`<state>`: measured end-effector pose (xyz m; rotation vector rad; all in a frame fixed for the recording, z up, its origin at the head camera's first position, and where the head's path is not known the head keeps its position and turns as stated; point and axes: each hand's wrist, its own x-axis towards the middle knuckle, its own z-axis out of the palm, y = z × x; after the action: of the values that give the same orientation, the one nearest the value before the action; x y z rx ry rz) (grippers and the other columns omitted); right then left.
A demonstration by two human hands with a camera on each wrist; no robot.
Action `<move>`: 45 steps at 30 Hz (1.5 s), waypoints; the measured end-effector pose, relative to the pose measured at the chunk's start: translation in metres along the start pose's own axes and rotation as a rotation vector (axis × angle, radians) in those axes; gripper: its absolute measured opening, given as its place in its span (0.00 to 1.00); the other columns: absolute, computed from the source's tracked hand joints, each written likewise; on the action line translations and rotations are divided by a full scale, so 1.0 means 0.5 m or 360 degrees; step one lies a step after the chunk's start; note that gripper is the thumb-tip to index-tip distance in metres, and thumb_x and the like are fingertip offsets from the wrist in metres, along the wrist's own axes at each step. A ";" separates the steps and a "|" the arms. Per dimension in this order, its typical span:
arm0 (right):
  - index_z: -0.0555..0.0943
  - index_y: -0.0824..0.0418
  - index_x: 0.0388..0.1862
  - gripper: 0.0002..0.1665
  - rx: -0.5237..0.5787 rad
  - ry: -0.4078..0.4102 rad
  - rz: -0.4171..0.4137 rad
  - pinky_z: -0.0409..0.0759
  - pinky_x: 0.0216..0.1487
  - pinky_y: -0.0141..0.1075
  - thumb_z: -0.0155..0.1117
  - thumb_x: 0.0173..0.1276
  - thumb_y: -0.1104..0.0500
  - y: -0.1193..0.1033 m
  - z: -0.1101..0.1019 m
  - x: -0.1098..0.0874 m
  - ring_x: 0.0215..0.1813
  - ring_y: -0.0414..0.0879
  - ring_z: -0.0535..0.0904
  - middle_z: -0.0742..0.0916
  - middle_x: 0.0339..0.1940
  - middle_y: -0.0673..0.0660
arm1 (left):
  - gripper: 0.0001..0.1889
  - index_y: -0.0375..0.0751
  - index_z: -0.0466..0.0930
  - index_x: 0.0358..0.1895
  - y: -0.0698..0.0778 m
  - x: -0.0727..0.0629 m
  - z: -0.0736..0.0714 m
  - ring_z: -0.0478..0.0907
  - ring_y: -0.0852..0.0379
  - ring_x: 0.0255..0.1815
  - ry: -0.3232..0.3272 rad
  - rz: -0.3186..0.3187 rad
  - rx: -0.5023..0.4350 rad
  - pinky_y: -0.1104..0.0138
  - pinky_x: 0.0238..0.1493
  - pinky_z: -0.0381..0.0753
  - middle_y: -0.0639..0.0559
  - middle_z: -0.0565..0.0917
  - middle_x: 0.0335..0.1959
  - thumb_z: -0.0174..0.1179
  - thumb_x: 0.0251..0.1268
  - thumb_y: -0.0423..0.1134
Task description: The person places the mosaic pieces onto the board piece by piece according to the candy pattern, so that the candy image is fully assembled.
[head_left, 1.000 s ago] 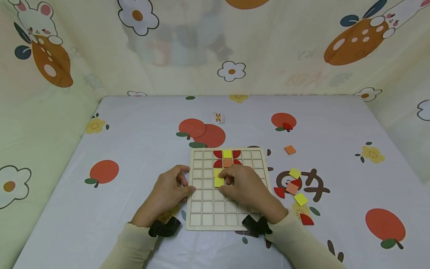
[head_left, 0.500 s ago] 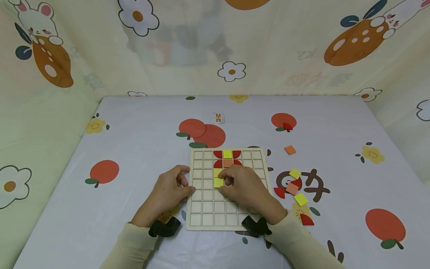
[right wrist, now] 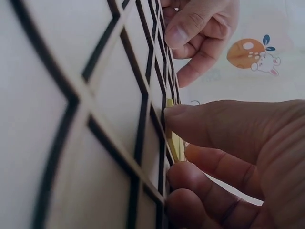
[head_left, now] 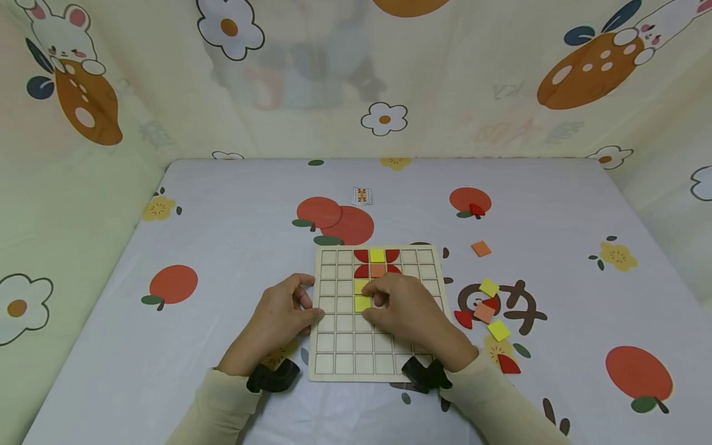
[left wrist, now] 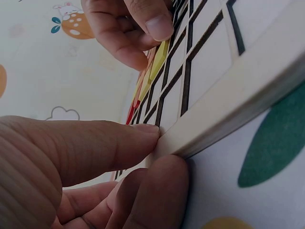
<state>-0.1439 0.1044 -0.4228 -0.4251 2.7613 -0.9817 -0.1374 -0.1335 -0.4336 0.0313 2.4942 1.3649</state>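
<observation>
A pale wooden grid board [head_left: 338, 363] lies on the table before me. At its left edge my left hand [head_left: 280, 308] grips the rim; the left wrist view shows the thumb on top and a finger against the side. My right hand [head_left: 410, 309] is over the middle of the board, its thumb and fingers pinching a yellow square tile [head_left: 361, 303] at a cell. Just above it another yellow tile [head_left: 360, 286] sits in the grid, partly behind the fingers. In the upper rows, red quarter-circle tiles [head_left: 361, 255] flank a yellow tile [head_left: 377, 255] and an orange tile [head_left: 377, 271].
Loose tiles lie right of the board: yellow squares [head_left: 499, 330], an orange-pink square [head_left: 484, 312], red quarter-circles [head_left: 508, 364] and an orange square [head_left: 481, 248]. A small printed pattern card [head_left: 362, 196] lies behind the board. A patterned cloth wall [head_left: 311, 133] rises behind the table.
</observation>
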 end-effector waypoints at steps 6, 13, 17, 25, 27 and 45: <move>0.89 0.60 0.47 0.15 0.0087 0.0030 -0.0005 0.77 0.37 0.38 0.77 0.61 0.61 0.015 -0.034 -0.006 0.36 0.46 0.76 0.82 0.32 0.50 | 0.29 0.32 0.75 0.66 -0.003 -0.003 -0.001 0.77 0.57 0.22 0.0011 -0.0008 0.0015 0.68 0.24 0.76 0.48 0.77 0.33 0.73 0.61 0.30; 0.88 0.64 0.52 0.18 0.0037 0.0208 0.0116 0.77 0.30 0.36 0.76 0.64 0.60 0.096 -0.113 -0.038 0.35 0.47 0.78 0.84 0.34 0.53 | 0.30 0.33 0.75 0.67 -0.002 -0.003 0.000 0.77 0.57 0.22 0.0016 -0.0017 -0.0002 0.67 0.24 0.77 0.48 0.77 0.33 0.73 0.61 0.30; 0.87 0.65 0.54 0.20 -0.0013 0.0225 0.0259 0.77 0.24 0.35 0.76 0.65 0.58 0.143 -0.153 -0.068 0.36 0.49 0.78 0.84 0.36 0.55 | 0.30 0.33 0.75 0.66 -0.002 -0.003 0.001 0.77 0.57 0.22 0.0009 -0.0023 -0.0015 0.67 0.24 0.77 0.48 0.77 0.33 0.73 0.61 0.30; 0.88 0.65 0.49 0.18 -0.0081 0.0204 0.0404 0.73 0.27 0.33 0.78 0.64 0.57 0.196 -0.184 -0.125 0.37 0.50 0.75 0.81 0.32 0.53 | 0.30 0.32 0.75 0.66 -0.001 -0.002 0.001 0.77 0.57 0.22 0.0012 -0.0024 -0.0012 0.67 0.24 0.78 0.48 0.77 0.33 0.73 0.61 0.29; 0.88 0.66 0.48 0.19 -0.0088 0.0174 0.0427 0.72 0.27 0.33 0.79 0.64 0.55 0.204 -0.185 -0.136 0.37 0.50 0.74 0.80 0.32 0.53 | 0.30 0.32 0.75 0.66 -0.001 -0.001 0.001 0.77 0.57 0.22 0.0012 -0.0022 -0.0009 0.67 0.24 0.78 0.48 0.77 0.34 0.73 0.61 0.29; 0.87 0.60 0.38 0.10 -0.0083 0.0164 0.0452 0.73 0.24 0.33 0.79 0.61 0.59 0.212 -0.175 -0.156 0.33 0.47 0.75 0.82 0.28 0.52 | 0.30 0.33 0.75 0.67 0.003 -0.001 0.001 0.77 0.56 0.22 0.0001 -0.0014 -0.0024 0.67 0.24 0.78 0.48 0.78 0.34 0.73 0.61 0.30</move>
<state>-0.1149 0.2600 -0.4178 0.0137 2.8379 -0.8849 -0.1372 -0.1322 -0.4326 0.0166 2.4818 1.3800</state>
